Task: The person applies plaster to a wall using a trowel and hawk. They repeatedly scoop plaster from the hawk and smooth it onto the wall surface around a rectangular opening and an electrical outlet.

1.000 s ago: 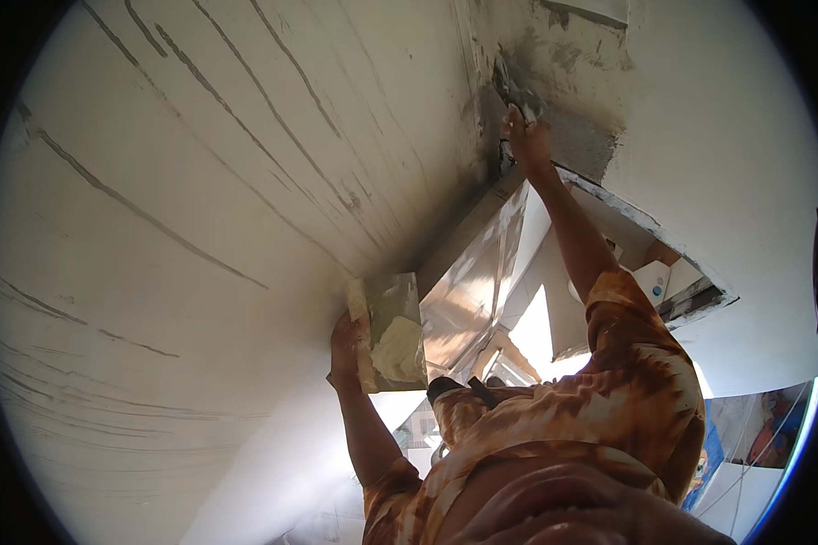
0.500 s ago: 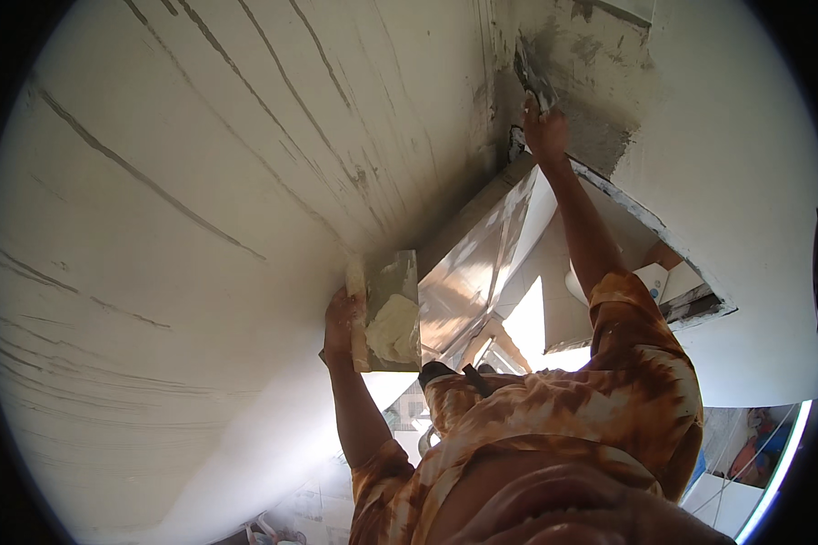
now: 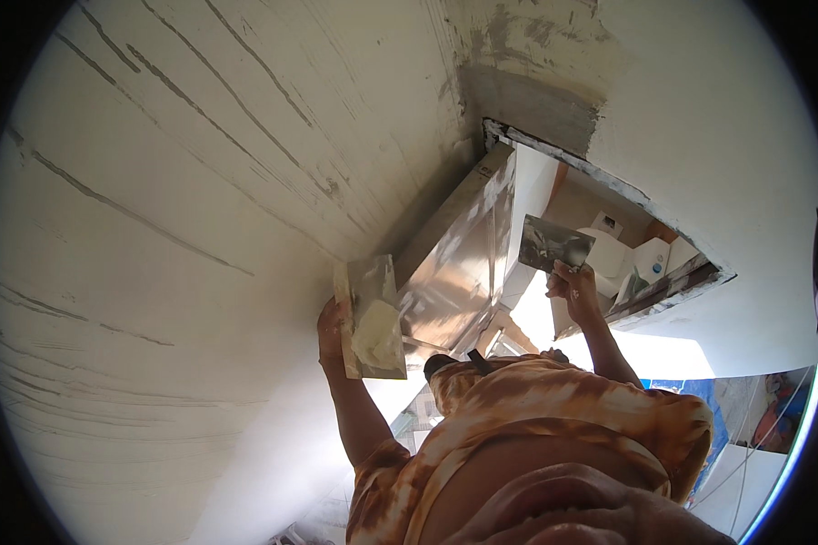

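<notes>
My left hand [image 3: 331,329] is closed on the edge of a flat rectangular plaster board [image 3: 364,277], close by the streaked wall. A thick pale lump of plaster [image 3: 377,334] lies on the board's face. My right hand [image 3: 574,283] grips a plastering trowel [image 3: 553,243] with a smeared grey metal blade, held away from the wall in front of the door opening. The trowel's handle is mostly hidden by my fingers. Beyond both hands is a corner patch of bare grey wall [image 3: 536,107] with pale plaster above it.
The long wall [image 3: 182,227] on the left carries dark streaks. A door [image 3: 459,282] with a shiny panel stands beside it, below a rough-edged frame [image 3: 609,177]. White fixtures [image 3: 650,259] show through the opening. A smooth white wall [image 3: 700,145] rises on the right.
My right hand has drawn the trowel off the corner wall, down and back toward me. The plaster board in my left hand has shifted slightly left.
</notes>
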A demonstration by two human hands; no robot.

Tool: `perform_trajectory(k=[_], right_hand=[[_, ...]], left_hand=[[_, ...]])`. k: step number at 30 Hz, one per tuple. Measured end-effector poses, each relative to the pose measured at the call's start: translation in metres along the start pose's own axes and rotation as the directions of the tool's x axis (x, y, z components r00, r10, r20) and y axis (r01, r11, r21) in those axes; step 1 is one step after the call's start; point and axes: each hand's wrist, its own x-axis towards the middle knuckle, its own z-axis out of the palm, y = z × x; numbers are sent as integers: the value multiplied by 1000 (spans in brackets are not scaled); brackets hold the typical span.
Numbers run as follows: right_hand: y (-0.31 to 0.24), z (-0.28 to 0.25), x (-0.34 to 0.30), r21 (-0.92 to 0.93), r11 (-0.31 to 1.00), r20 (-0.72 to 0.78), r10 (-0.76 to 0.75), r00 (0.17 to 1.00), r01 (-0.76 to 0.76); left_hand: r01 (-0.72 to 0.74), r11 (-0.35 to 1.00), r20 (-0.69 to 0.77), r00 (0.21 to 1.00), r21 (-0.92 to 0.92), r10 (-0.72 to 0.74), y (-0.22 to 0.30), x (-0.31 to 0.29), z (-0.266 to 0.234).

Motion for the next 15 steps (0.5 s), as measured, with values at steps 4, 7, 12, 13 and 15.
perform_trajectory(k=[4, 7, 12, 13, 15], right_hand=[[-20, 28, 44, -127, 883, -29, -459, 888, 452], [-40, 91, 95, -749, 249, 127, -856, 501, 614], [-62, 212, 180, -856, 181, 232, -704, 672, 485], [-65, 225, 190, -876, 198, 235, -622, 747, 440], [-62, 235, 192, -875, 230, 200, -631, 750, 427]], left_hand=[[-108, 994, -22, 994, -5, 107, -20, 1, -17], [-160, 987, 3, 987, 27, 160, -30, 0, -29], [-127, 991, 5, 992, 35, 127, -31, -3, -28], [-118, 993, 9, 993, 30, 117, -30, -2, -27], [-106, 994, 14, 994, 32, 106, -27, -1, -25]])
